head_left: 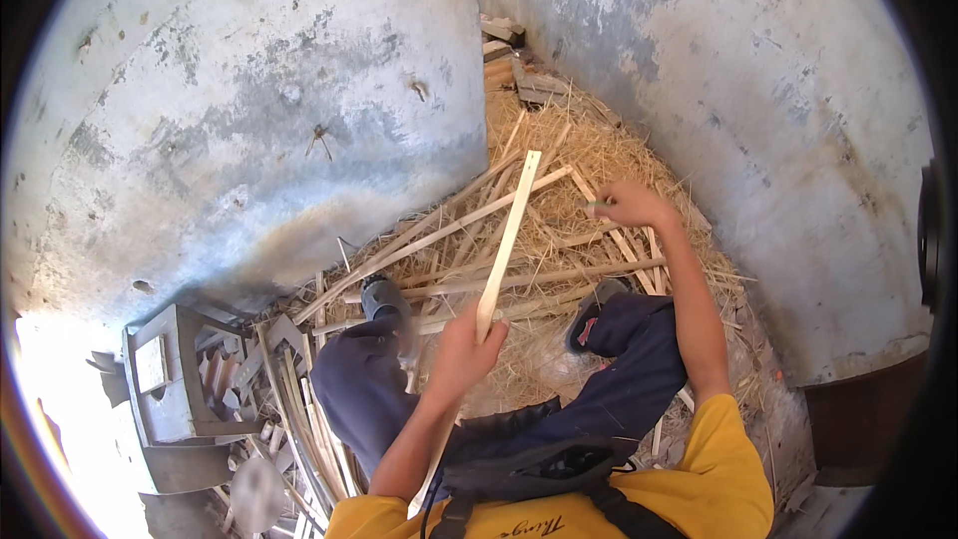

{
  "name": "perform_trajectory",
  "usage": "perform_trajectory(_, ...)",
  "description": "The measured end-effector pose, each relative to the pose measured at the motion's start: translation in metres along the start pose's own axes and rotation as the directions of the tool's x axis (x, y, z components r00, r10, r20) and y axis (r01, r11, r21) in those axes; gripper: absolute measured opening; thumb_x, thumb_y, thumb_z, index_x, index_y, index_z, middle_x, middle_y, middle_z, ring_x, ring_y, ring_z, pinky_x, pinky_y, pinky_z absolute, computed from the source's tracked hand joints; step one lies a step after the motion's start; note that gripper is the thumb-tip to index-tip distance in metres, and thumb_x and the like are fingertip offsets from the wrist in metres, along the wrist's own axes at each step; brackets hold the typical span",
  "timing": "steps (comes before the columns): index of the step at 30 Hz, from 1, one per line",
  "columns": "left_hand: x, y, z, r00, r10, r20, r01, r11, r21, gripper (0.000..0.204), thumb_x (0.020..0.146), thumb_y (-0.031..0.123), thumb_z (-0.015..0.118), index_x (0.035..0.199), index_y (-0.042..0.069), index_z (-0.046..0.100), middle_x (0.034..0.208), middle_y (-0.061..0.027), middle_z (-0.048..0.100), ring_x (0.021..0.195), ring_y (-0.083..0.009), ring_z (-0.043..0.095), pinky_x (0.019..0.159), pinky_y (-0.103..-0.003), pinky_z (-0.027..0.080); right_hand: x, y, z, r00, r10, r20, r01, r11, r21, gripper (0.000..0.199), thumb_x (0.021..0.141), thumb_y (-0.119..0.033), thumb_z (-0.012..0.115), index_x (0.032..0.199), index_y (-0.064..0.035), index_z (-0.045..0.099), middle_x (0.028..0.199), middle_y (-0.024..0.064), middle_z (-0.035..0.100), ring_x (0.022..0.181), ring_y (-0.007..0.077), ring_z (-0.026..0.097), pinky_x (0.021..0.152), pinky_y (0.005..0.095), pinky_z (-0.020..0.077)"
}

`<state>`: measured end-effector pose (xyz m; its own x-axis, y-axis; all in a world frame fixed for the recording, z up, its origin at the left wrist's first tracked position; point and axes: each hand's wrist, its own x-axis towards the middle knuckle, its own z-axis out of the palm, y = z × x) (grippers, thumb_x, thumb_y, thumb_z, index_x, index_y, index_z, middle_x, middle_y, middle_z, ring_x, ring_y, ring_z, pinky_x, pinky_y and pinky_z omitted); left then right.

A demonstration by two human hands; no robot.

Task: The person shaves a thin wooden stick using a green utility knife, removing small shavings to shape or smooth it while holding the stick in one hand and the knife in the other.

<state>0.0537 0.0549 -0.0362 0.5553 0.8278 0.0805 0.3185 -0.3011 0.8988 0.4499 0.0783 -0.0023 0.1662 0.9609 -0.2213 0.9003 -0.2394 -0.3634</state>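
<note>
My left hand [466, 339] is closed around a long pale wooden strip [511, 230] that points up and away from me over the straw. My right hand [631, 205] reaches out to the far right and pinches a thin strip lying on the straw pile [559, 150]; what exactly it grips is small and partly hidden. Several more long wooden strips [519, 279] lie crossed on the straw between my two hands. My knees in dark blue trousers and both shoes sit just below the strips.
Rough grey plastered walls [299, 120] close in on the left and right, meeting at a narrow corner with wood scraps [509, 50]. A grey wooden crate [175, 379] and a heap of short wood offcuts [299, 419] lie at lower left.
</note>
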Motion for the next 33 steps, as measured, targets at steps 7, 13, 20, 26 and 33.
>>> perform_trajectory(7,0.006,0.031,-0.018,0.908,-0.254,0.332,0.369,0.861,-0.351,0.026,0.11,0.027,0.06,0.124,0.006,0.054,0.069,0.0002,0.055,0.055,-0.0082,0.055,0.049,-0.026,0.042,-0.011,-0.043,0.004,0.934,-0.036,-0.357,0.164,0.927,0.337,0.04,0.102,-0.044,0.068,0.116,-0.0066,0.073,0.089,0.0098,0.072,0.077,0.0227,0.065,0.072,0.0383,0.0521)
perform_trajectory(13,0.007,0.01,-0.016,0.866,-0.281,0.413,0.481,0.693,-0.536,0.024,0.11,0.026,0.061,0.123,0.006,0.055,0.068,0.0055,0.047,0.052,-0.0055,0.044,0.047,-0.025,0.037,-0.036,-0.085,0.024,0.757,-0.315,-0.573,0.556,0.771,0.311,0.036,0.102,-0.039,0.071,0.114,-0.0055,0.071,0.085,0.0079,0.07,0.065,0.0212,0.063,0.062,0.0333,0.05)
perform_trajectory(20,0.006,0.02,-0.018,0.93,-0.28,0.24,0.366,0.784,-0.502,0.02,0.106,0.02,0.064,0.119,0.005,0.062,0.073,0.003,0.051,0.059,-0.0073,0.048,0.053,-0.026,0.04,-0.063,-0.135,0.073,0.606,-0.631,-0.485,0.766,0.627,0.14,0.027,0.095,-0.026,0.079,0.106,-0.0032,0.07,0.089,0.0116,0.073,0.068,0.0275,0.071,0.06,0.0367,0.0558)
perform_trajectory(26,0.008,0.007,-0.01,0.999,-0.036,-0.015,0.033,0.987,-0.156,0.028,0.099,0.014,0.07,0.122,0.0,0.062,0.08,-0.0099,0.064,0.069,-0.0189,0.06,0.065,-0.037,0.049,-0.063,-0.14,0.084,0.621,-0.645,-0.445,0.761,0.632,0.145,0.027,0.095,-0.027,0.078,0.107,-0.0042,0.072,0.095,0.0132,0.076,0.073,0.0319,0.073,0.063,0.0378,0.058)
perform_trajectory(33,0.006,0.01,-0.009,0.997,-0.049,-0.067,0.042,0.993,-0.107,0.026,0.1,0.014,0.069,0.12,-0.001,0.062,0.078,-0.0139,0.065,0.067,-0.0202,0.06,0.064,-0.038,0.049,-0.064,-0.143,0.092,0.657,-0.605,-0.449,0.733,0.652,0.195,0.027,0.095,-0.029,0.078,0.106,-0.005,0.073,0.096,0.0131,0.077,0.076,0.0328,0.074,0.064,0.0392,0.0586)
